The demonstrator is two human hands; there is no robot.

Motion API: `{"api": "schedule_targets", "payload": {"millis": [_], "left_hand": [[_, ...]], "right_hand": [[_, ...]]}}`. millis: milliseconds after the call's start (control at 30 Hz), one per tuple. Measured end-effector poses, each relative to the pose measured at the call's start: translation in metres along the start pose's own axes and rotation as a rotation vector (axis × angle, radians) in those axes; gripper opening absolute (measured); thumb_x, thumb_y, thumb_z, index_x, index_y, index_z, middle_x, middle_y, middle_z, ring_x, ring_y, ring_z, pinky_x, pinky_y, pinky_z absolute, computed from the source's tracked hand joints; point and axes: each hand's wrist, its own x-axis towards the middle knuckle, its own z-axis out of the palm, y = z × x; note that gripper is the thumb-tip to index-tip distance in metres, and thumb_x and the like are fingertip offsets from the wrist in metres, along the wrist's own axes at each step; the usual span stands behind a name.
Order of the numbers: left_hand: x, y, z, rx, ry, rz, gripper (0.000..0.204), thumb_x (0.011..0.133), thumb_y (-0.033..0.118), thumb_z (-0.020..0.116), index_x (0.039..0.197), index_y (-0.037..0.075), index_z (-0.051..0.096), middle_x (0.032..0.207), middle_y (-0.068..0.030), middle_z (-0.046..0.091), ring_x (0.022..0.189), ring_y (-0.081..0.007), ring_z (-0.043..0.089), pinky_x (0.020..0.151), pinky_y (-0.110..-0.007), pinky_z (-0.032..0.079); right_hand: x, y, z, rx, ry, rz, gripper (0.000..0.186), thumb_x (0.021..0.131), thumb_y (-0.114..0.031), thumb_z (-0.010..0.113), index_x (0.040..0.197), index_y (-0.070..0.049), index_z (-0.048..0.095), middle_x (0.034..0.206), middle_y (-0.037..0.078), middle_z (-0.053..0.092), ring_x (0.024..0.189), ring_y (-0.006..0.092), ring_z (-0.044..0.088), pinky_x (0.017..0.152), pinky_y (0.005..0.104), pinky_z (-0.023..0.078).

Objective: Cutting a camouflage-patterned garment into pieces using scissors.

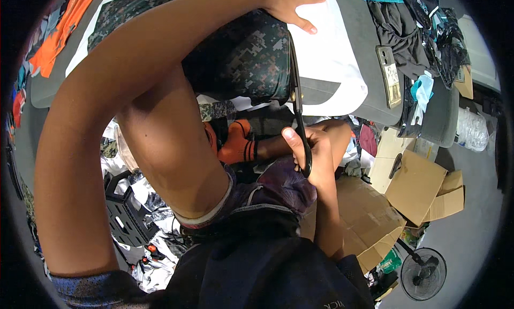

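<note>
A green-and-black digital camouflage fabric [241, 57] lies over a white cloth [334, 47] on the grey padded surface before me. My left hand [293, 6] rests near the top of the view, fingers spread and pressed flat on the white cloth beside the camouflage edge. Its forearm crosses over the camouflage piece. In my right hand [319, 154] is a pair of scissors [297, 108] with black handles, thumb and fingers closed round them. The long blades point away from me along the right edge of the camouflage fabric. I cannot tell whether they grip any cloth.
A phone [389, 76] lies on the grey surface at right, beside a dark garment [396, 36]. Cardboard boxes [369, 215] and a round fan [423, 273] stand at lower right. A black crate [126, 212] sits among clothes at left. An orange garment [65, 28] hangs at far left.
</note>
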Motion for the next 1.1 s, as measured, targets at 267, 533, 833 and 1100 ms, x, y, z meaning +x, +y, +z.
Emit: {"api": "schedule_targets", "payload": {"millis": [267,533,833,1100], "left_hand": [[-0.001,0.003,-0.002,-0.027,-0.018,0.000,0.094,0.082,0.069,0.045,0.148,0.008,0.021,0.155,-0.0164,0.016,0.143,-0.0333,0.015,0.115,-0.047,0.012],[0.001,0.002,-0.003,-0.002,-0.031,-0.019,0.093,0.083,0.069,0.044,0.148,0.008,0.020,0.155,-0.0160,0.016,0.143,-0.0329,0.016,0.115,-0.046,0.012],[0.009,-0.035,-0.004,-0.496,-0.122,0.059,0.090,0.085,0.068,0.042,0.148,0.008,0.023,0.155,-0.0154,0.017,0.143,-0.0324,0.015,0.115,-0.046,0.013],[0.009,-0.042,0.003,-0.261,0.039,0.118,0.086,0.086,0.066,0.043,0.148,0.010,0.024,0.155,-0.0130,0.017,0.143,-0.0326,0.016,0.115,-0.047,0.013]], "right_hand": [[0.000,-0.003,-0.002,-0.048,-0.013,-0.036,0.042,0.086,-0.022,0.068,0.054,-0.003,0.049,0.049,-0.003,0.040,0.048,0.0071,0.031,0.043,0.0236,0.026],[0.002,0.002,-0.005,0.034,-0.049,-0.018,0.042,0.087,-0.023,0.067,0.054,-0.005,0.049,0.050,-0.003,0.040,0.047,0.0065,0.032,0.043,0.0223,0.026],[0.007,0.021,-0.018,0.186,-0.257,-0.098,0.041,0.091,-0.036,0.060,0.062,-0.007,0.053,0.051,0.002,0.051,0.040,0.0089,0.043,0.040,0.0203,0.034],[0.033,0.003,-0.019,0.065,-0.222,0.001,0.043,0.091,-0.038,0.059,0.063,-0.006,0.053,0.051,0.003,0.051,0.041,0.0089,0.044,0.041,0.0209,0.036]]}}
